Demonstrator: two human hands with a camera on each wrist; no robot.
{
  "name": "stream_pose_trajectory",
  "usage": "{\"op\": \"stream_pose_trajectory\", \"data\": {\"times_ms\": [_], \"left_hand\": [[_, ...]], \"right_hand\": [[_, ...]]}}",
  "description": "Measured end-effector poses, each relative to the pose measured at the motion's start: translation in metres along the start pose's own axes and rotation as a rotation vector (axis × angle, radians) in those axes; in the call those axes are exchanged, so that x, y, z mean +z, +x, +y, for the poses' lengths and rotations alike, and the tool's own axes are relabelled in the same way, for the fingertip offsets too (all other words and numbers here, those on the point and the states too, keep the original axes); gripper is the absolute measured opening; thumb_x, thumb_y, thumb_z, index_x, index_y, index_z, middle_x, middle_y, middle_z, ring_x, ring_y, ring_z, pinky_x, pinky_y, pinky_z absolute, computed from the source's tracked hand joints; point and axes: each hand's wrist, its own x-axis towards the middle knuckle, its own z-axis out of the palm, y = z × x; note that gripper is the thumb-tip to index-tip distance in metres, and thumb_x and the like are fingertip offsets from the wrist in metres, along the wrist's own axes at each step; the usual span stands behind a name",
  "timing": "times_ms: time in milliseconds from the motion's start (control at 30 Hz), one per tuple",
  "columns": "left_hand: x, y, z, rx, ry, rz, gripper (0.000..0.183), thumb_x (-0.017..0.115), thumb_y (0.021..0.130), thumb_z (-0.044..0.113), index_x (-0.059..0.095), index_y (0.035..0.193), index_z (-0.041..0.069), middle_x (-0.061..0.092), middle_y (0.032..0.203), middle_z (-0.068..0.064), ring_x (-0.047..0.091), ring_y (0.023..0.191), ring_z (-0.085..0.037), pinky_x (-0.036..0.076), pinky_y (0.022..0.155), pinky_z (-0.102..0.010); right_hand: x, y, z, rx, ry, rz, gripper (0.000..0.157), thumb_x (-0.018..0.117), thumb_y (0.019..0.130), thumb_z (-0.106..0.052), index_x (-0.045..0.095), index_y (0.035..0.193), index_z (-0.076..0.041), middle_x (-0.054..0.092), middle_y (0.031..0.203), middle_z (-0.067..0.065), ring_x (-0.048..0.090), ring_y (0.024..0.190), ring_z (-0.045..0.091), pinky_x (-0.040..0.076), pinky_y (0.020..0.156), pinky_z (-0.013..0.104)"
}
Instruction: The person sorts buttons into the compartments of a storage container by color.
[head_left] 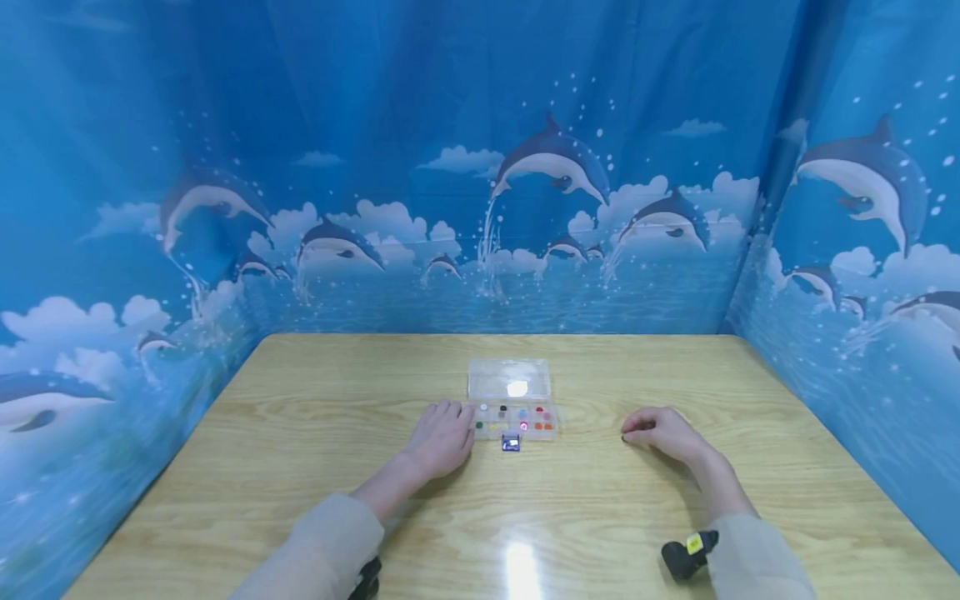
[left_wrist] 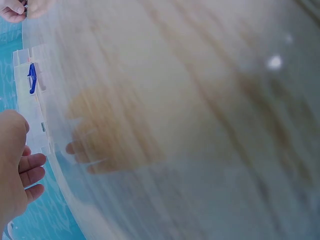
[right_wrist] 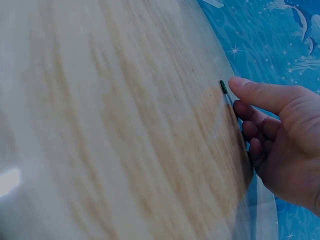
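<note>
A clear plastic box (head_left: 496, 433) with its lid (head_left: 510, 379) raised stands mid-table, small coloured pieces in its compartments. At its left end rests my left hand (head_left: 444, 437), fingers loosely extended against or right beside the box wall. A blue clasp (head_left: 511, 442) sits at the box's front edge; it also shows in the left wrist view. Well to the right of the box is my right hand (head_left: 663, 432), low over the table. A small dark green piece (right_wrist: 223, 87) lies at the tips of its thumb and forefinger, which appear slightly apart.
The wood-grain table (head_left: 300, 392) is glossy and reflects the hands. Blue dolphin-print curtains (head_left: 420, 275) stand behind it and along both sides. A black device with a yellow label (head_left: 687, 554) is by the right sleeve.
</note>
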Motion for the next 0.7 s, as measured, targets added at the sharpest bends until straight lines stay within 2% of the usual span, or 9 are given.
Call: {"op": "stream_pose_trajectory", "data": {"times_ms": [233, 467, 700], "left_hand": [[0.0009, 0.0002, -0.0006, 0.001, 0.002, -0.003, 0.020, 0.049, 0.093, 0.025, 0.053, 0.103, 0.007, 0.050, 0.086, -0.005, 0.047, 0.083, -0.020, 0.042, 0.076, -0.034], [0.0010, 0.0007, -0.0003, -0.005, 0.005, -0.010, 0.021, 0.049, 0.093, 0.025, 0.053, 0.104, 0.007, 0.052, 0.088, -0.006, 0.048, 0.085, -0.020, 0.042, 0.078, -0.035], [0.0006, 0.0005, 0.0004, -0.005, 0.008, -0.012, 0.022, 0.049, 0.093, 0.025, 0.053, 0.105, 0.006, 0.052, 0.089, -0.007, 0.048, 0.086, -0.021, 0.043, 0.080, -0.036]], "right_hand": [[0.0002, 0.0002, 0.0004, 0.014, 0.020, -0.014, 0.015, 0.068, 0.083, -0.012, 0.066, 0.095, -0.003, 0.062, 0.091, 0.004, 0.054, 0.086, 0.018, 0.042, 0.077, 0.036], [0.0001, 0.0010, 0.0005, -0.026, 0.022, -0.028, 0.013, 0.067, 0.083, -0.009, 0.065, 0.094, -0.002, 0.061, 0.091, 0.004, 0.054, 0.085, 0.018, 0.042, 0.076, 0.036], [-0.0002, 0.0012, 0.0000, -0.019, 0.015, -0.037, 0.009, 0.066, 0.083, -0.008, 0.064, 0.091, -0.003, 0.059, 0.090, 0.005, 0.052, 0.084, 0.018, 0.042, 0.076, 0.036]]}}
